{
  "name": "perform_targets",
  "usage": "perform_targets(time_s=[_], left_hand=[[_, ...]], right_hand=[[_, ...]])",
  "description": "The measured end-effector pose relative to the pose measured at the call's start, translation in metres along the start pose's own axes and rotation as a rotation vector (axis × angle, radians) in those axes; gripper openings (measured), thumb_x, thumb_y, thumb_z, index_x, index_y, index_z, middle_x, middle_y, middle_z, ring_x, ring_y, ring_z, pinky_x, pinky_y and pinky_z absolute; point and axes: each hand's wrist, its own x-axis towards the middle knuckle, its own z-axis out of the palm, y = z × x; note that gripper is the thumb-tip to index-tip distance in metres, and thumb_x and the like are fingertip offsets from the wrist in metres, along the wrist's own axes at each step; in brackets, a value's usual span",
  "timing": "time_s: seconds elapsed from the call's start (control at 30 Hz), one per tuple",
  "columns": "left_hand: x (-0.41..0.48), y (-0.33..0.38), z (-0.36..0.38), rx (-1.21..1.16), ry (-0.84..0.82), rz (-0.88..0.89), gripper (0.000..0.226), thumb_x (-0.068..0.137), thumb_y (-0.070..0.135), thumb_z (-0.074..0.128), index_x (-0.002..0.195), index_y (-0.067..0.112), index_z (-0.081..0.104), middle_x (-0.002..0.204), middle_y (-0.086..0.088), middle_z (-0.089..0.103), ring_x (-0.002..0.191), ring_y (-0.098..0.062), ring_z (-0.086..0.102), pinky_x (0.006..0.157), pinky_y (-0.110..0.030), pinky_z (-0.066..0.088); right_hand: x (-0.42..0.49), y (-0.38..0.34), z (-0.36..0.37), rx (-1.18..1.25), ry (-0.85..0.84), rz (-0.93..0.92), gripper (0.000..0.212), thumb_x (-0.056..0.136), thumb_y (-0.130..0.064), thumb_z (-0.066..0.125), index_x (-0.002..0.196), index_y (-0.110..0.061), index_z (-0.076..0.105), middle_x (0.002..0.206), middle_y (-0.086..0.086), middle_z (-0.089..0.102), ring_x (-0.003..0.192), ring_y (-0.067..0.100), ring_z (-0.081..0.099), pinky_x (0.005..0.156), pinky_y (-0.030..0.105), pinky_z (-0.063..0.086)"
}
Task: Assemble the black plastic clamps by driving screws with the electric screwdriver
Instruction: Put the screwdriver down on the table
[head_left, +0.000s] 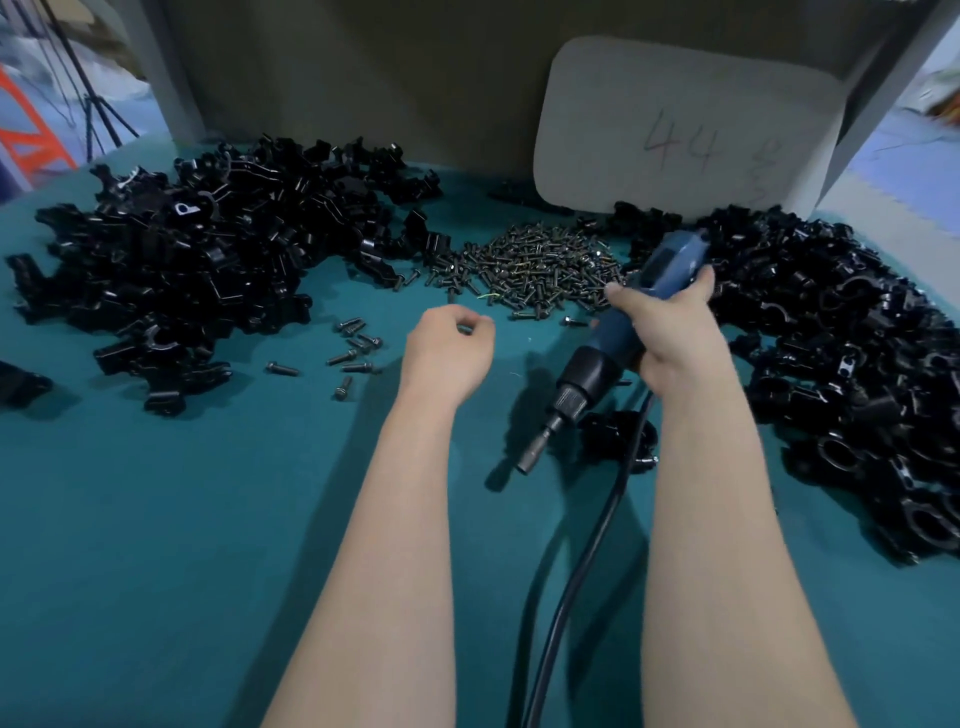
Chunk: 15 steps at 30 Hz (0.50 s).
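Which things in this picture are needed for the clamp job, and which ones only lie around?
For the job: screwdriver in the right hand, screw pile, left clamp pile, right clamp pile, loose screws.
Lying about: white board marked 44, tripod, orange frame.

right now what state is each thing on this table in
electric screwdriver: tilted, bit pointing down-left
right hand: grips the electric screwdriver
left hand: fingers curled, contents unclear
screw pile: loose heap
left clamp pile: loose heap
right clamp pile: loose heap
clamp by the bit: lying loose, untouched
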Motion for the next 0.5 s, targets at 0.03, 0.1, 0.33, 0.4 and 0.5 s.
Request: perform_targets(time_s=[0.03,0.1,0.33,0.4,0.5], left_hand=[[-0.002,0.002,0.000,-0.001,-0.011,0.005,0.013,0.095,0.023,0.051,0.085,0.023,0.060,0.088,-0.003,0.068,0.093,-0.030,0.068,0.088,-0.047,0.055],[-0.007,0.008,0.000,0.019,-0.041,0.044,0.012,0.094,0.025,0.057,0.083,0.023,0.062,0.089,-0.003,0.068,0.091,-0.026,0.067,0.084,-0.040,0.056],[-0.042,0.044,0.020,0.567,-0.583,0.356,0.023,0.085,0.029,0.069,0.107,0.023,0.065,0.108,-0.001,0.060,0.109,-0.021,0.049,0.090,-0.030,0.043],[-0.050,0.046,0.034,0.861,-0.569,0.382,0.037,0.085,0.036,0.066,0.120,0.023,0.061,0.117,-0.006,0.046,0.117,-0.029,0.035,0.089,-0.035,0.032],[-0.057,0.045,0.049,0.990,-0.504,0.387,0.035,0.088,0.030,0.063,0.120,0.016,0.057,0.128,-0.008,0.035,0.118,-0.031,0.029,0.090,-0.038,0.024]], right_hand=[[0.003,0.004,0.000,-0.045,0.003,-0.001,0.103,0.085,-0.007,0.070,0.152,-0.027,-0.006,0.144,0.007,0.038,0.114,0.029,0.056,0.101,0.051,0.045],[0.008,0.011,0.000,-0.133,0.011,-0.010,0.103,0.084,-0.011,0.072,0.152,-0.030,-0.003,0.148,0.003,0.036,0.124,0.028,0.048,0.105,0.049,0.041],[0.013,0.025,-0.005,-0.530,0.097,-0.025,0.094,0.082,-0.036,0.072,0.151,-0.023,0.010,0.143,0.013,0.041,0.127,0.033,0.044,0.102,0.045,0.042],[0.013,0.023,-0.007,-0.652,0.114,-0.051,0.093,0.082,-0.042,0.071,0.150,-0.018,0.013,0.142,0.014,0.044,0.128,0.034,0.042,0.106,0.044,0.036],[0.010,0.021,-0.008,-0.729,0.095,-0.056,0.091,0.082,-0.047,0.069,0.149,-0.015,0.017,0.141,0.012,0.046,0.127,0.034,0.045,0.108,0.045,0.035]])
